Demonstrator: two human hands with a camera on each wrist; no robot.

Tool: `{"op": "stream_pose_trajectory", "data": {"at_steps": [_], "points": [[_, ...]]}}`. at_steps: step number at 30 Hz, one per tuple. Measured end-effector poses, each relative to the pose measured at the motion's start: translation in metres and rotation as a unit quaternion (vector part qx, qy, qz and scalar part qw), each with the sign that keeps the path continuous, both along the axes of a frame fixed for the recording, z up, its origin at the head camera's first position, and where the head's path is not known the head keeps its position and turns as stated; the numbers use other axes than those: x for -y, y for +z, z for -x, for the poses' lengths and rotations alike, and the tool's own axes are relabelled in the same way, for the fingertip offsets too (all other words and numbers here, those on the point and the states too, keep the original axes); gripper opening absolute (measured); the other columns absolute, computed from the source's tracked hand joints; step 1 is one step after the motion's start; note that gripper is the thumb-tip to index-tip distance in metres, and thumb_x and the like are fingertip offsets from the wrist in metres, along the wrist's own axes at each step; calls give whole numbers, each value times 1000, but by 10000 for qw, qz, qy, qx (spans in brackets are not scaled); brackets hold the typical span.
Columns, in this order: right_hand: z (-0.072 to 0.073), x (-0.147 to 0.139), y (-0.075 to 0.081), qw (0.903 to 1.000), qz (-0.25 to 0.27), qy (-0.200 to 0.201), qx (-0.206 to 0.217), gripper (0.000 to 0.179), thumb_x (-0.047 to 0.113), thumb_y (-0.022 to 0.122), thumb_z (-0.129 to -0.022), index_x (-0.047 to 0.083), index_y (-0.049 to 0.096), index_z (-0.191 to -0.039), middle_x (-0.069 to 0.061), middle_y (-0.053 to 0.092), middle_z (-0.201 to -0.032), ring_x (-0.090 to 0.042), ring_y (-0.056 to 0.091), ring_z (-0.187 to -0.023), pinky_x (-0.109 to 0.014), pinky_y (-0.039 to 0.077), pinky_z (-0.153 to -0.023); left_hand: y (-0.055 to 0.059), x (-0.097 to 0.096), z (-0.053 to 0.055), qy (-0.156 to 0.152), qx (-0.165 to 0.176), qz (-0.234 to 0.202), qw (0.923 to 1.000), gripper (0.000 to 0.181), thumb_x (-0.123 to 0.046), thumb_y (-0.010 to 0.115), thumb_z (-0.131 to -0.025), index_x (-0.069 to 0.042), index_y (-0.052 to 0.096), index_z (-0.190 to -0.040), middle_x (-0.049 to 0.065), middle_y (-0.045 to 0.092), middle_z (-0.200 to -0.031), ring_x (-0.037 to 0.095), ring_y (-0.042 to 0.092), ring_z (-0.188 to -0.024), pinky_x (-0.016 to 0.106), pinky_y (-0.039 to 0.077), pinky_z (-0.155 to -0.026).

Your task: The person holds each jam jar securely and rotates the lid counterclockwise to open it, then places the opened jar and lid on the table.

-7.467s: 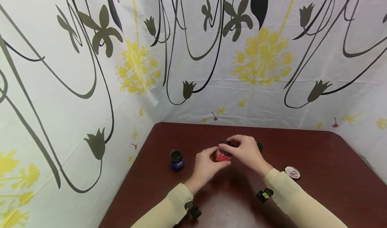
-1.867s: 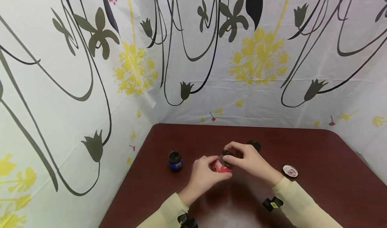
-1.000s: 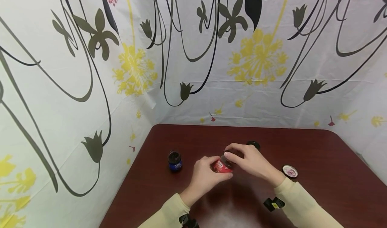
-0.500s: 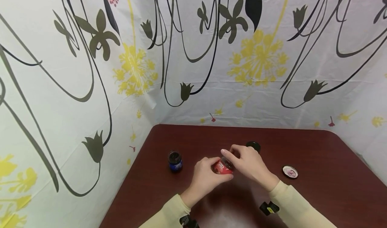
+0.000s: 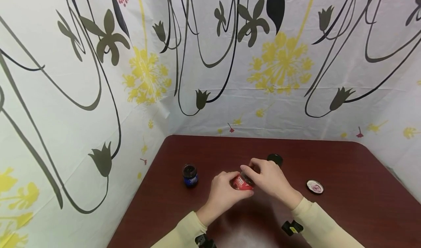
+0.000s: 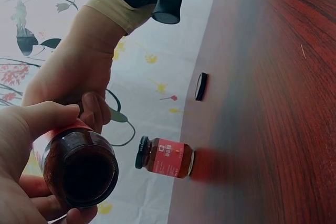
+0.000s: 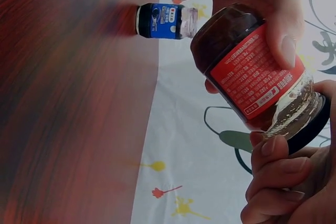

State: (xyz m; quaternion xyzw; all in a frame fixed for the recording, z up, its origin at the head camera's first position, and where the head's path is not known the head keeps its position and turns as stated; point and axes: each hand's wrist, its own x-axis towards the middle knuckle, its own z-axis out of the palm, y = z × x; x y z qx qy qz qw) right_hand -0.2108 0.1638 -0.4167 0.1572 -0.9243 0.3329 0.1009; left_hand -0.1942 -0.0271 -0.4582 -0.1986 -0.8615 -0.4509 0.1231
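Observation:
My left hand grips a glass jar with a red label, held tilted above the table, its neck toward my right hand. In the left wrist view the dark base of the jar faces the camera. My right hand has its thumb and curled fingers round the black lid at the jar's mouth. In the right wrist view the red label and the smeared glass neck show below the lid. Part of the lid is hidden by the fingers.
An uncovered jar with a blue label stands on the left of the table. Another red-labelled jar with a black lid stands beyond my right hand. A loose lid lies inside-up at the right. Patterned cloth hangs behind.
Both hands and the jar have come nearer to me since the earliest frame. Over the last second my right wrist has turned and its thumb has shifted across the lid. The left hand keeps its grip.

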Motion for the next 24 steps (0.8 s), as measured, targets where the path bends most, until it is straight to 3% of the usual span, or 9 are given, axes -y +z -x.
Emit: {"op": "stream_pose_trajectory", "data": {"at_steps": [13, 24], "points": [[1, -4, 0, 9969, 481, 412, 457, 34, 65, 58, -92, 33, 67, -90, 7, 60, -63, -15, 56, -56, -31, 46, -51, -1, 0, -1, -62, 143, -112, 9998, 58, -62, 85, -69, -27, 75, -114, -17, 64, -90, 6, 54, -83, 25, 48, -64], [-2, -9, 3, 9945, 460, 730, 598, 28, 60, 57, -95, 35, 67, -101, 11, 65, -72, -13, 58, -62, -31, 48, -55, -5, 1, 0, 5, 207, -38, 9998, 57, -62, 85, -69, -27, 75, -113, -17, 64, -91, 7, 54, -84, 25, 49, -64]]}}
